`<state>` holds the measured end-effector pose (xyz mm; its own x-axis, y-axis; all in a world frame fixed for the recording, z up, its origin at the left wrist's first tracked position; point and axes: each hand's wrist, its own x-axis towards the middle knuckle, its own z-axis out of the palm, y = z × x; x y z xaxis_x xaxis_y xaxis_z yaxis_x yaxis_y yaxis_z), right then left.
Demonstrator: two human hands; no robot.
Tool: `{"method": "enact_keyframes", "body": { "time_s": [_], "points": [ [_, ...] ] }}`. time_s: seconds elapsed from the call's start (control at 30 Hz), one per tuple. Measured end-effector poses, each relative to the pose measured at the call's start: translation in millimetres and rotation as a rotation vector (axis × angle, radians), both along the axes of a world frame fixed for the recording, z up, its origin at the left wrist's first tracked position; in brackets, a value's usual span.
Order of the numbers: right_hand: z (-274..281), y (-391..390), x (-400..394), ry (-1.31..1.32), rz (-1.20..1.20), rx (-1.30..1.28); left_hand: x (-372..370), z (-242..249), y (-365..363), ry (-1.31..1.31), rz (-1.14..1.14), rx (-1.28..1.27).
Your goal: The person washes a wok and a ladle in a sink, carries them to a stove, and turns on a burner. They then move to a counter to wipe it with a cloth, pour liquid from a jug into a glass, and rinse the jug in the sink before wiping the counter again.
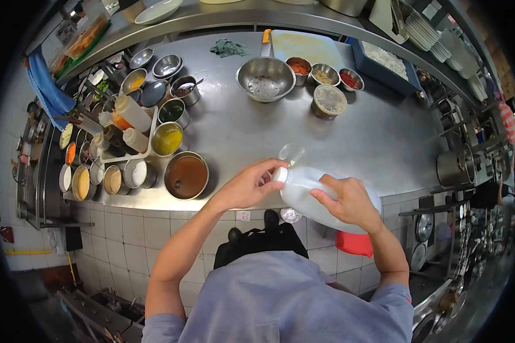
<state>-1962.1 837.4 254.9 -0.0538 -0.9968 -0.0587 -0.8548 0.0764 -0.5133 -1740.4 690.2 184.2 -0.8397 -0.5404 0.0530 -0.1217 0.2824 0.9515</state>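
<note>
A translucent white plastic jug (pixel 305 199) is tilted on its side over the table's front edge, its neck toward the left. My right hand (pixel 348 201) is wrapped round its handle. At the neck, the fingers of my left hand (pixel 247 184) are closed on the white cap (pixel 280 175). Just behind the neck stands a small clear cup (pixel 292 153), partly hidden by the jug and my fingers. Farther back are a steel mixing bowl (pixel 265 86) with some residue inside and a lidded plastic tub (pixel 329 102).
To the left stand a steel pot of brown sauce (pixel 186 175), a pot of yellow liquid (pixel 167 139) and a white basket (pixel 150 150) of squeeze bottles. At the back lie a cutting board (pixel 306 48), a green cloth (pixel 229 48) and a blue-grey bin (pixel 383 68). A shelf (pixel 223 20) overhangs the rear.
</note>
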Motion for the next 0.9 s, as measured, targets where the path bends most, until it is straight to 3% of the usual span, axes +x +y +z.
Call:
{"method": "enact_keyframes", "body": {
  "time_s": [0.1, 0.2, 0.9],
  "points": [
    [-2, 0, -2, 0.033, -0.02, 0.015, -10, -4, -9, -0.255, 0.224, 0.106],
    [-6, -1, -10, 0.082, -0.028, 0.024, -10, -22, -25, -0.259, 0.372, 0.1],
    [-24, -45, -50, 0.459, 0.069, 0.183, 77, -113, 31, -0.257, 0.436, 0.249]
  ]
}}
